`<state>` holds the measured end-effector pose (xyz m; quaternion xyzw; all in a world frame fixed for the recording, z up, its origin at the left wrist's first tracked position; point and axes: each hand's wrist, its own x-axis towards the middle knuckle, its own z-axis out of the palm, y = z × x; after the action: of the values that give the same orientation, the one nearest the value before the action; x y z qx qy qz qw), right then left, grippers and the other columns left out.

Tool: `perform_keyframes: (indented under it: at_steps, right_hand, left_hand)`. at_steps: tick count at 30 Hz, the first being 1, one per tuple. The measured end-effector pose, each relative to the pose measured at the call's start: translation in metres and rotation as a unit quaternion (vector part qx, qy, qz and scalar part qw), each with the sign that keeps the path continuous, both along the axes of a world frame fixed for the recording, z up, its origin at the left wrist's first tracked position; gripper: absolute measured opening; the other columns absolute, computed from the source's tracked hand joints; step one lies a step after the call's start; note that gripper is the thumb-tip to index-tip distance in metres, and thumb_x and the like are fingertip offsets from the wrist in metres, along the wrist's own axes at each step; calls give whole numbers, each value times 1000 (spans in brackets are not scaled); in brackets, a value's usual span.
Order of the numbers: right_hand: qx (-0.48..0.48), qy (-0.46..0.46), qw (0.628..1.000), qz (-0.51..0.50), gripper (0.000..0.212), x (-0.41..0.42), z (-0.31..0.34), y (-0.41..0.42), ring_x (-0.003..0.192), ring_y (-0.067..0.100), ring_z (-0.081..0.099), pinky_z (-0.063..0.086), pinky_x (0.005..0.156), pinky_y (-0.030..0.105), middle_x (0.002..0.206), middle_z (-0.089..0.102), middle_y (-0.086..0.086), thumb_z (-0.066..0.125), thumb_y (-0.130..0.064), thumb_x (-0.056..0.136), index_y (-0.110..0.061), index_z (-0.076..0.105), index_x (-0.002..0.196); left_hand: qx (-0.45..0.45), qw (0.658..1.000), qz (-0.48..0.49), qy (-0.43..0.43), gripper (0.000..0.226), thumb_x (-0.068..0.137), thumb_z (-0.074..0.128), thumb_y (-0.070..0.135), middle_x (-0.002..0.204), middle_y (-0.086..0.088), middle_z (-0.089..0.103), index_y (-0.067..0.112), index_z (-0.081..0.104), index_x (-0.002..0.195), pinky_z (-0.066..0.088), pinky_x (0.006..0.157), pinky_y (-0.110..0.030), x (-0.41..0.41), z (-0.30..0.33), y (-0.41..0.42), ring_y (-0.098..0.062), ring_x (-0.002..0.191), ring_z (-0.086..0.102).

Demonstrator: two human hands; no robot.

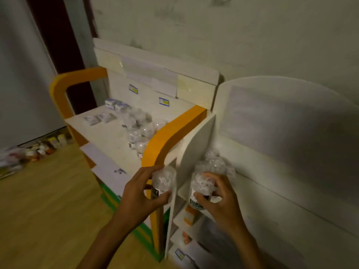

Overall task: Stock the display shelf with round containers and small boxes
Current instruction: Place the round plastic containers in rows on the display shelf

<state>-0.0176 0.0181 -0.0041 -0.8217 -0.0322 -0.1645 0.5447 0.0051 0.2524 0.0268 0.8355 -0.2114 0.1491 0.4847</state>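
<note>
My left hand [139, 195] grips a clear round container [162, 181] with a dark label, held just left of the white divider panel [191, 152]. A second clear round container [201, 188] is gripped by my right hand [219, 199] at the front edge of the right display shelf [182, 191]. Behind it on that shelf stand more clear round containers [213, 163]. On the left shelf unit's top [103, 133] lie several round containers [139, 127] and small blue-and-white boxes [114, 104]. The picture is blurred.
Orange curved side panels [171, 133] frame the left unit. Lower tiers of the right unit hold an orange box [188, 215] and price tags. Assorted packages [35, 150] lie on the wooden floor [48, 210] along the left wall. A pale wall stands behind both units.
</note>
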Motion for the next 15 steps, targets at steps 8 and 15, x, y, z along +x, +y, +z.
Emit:
perform_keyframes:
  at_steps: [8,15]
  right_hand:
    - [12,1,997,81,45,37,-8,162,108,9,57,55,81,27,116,59,-14,73,-43,71,-34,57,113]
    - [14,8,994,107,49,87,-14,255,109,8,55,57,76,27,120,52,-14,72,-44,69,-35,56,114]
  left_hand:
    - [4,997,74,21,62,66,75,41,119,21,49,29,54,123,47,73,-7,11,-7,160,7,106,49]
    - [16,993,112,29,63,70,82,28,123,23,47,35,51,125,53,74,-18,46,-18,255,2,105,51]
